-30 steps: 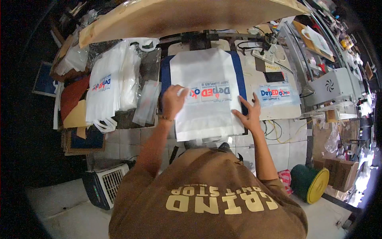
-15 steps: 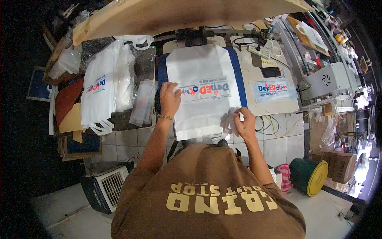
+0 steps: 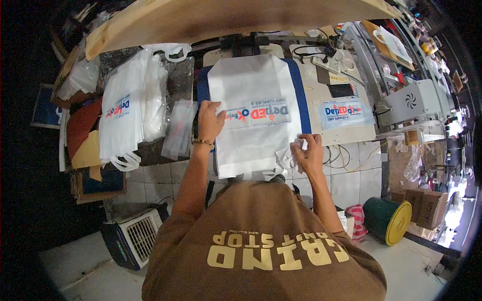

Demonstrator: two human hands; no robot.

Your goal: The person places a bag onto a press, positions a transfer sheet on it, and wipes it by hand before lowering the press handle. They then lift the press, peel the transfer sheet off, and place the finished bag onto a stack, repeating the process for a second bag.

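A white tote bag [image 3: 251, 75] lies flat on a dark blue pad [image 3: 302, 95], its lower end toward my body. Across its middle sits a clear film sheet [image 3: 261, 111] with blue and red lettering, upside down from here. My left hand [image 3: 212, 121] rests on the bag's left edge, fingers and thumb apart, beside the film's left end. Near the bag's lower right corner, my right hand [image 3: 311, 153] is closed on a crumpled white cloth [image 3: 287, 157], which hangs over that corner.
On the left lie a stack of printed white bags [image 3: 120, 90] and printed film strips [image 3: 178, 130]. To the right are a phone [image 3: 341, 90], another printed film [image 3: 346, 114], a power strip [image 3: 326, 64] and a grey machine [image 3: 409, 103]. A brown-covered panel [image 3: 236, 22] overhangs the far side.
My left hand has shifted left, from the film's left end to the bag's edge. My right hand stays at the lower right corner with the cloth, which is more spread out now.
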